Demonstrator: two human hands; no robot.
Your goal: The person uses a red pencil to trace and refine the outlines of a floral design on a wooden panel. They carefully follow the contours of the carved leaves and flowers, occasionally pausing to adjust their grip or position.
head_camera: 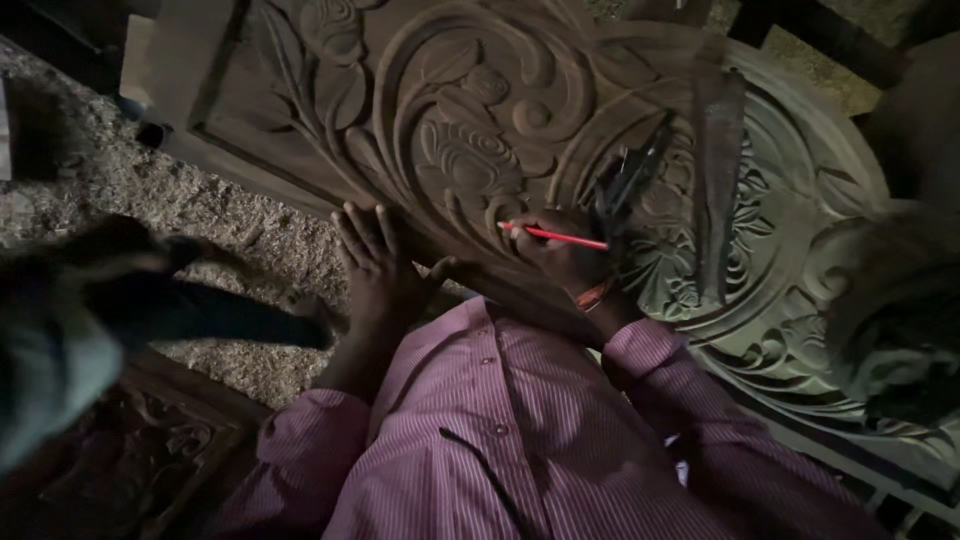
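The only view comes from the camera on my head, looking steeply down over my chest. My striped shirt (520, 430) fills the bottom centre of the frame, very close to the lens. The carved wooden panel (480, 110) runs across the upper half, within arm's reach. My hands sit at mid-frame, and sawdust-covered ground (200, 220) shows at the left.

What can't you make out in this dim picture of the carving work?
Head view:
- Pencil tip: hidden behind the right hand.
- Dark tools on the carved panel: too dim to identify.
- Panel's far end: cut off by the top edge.
- Left hand palm: pressed flat, hidden.
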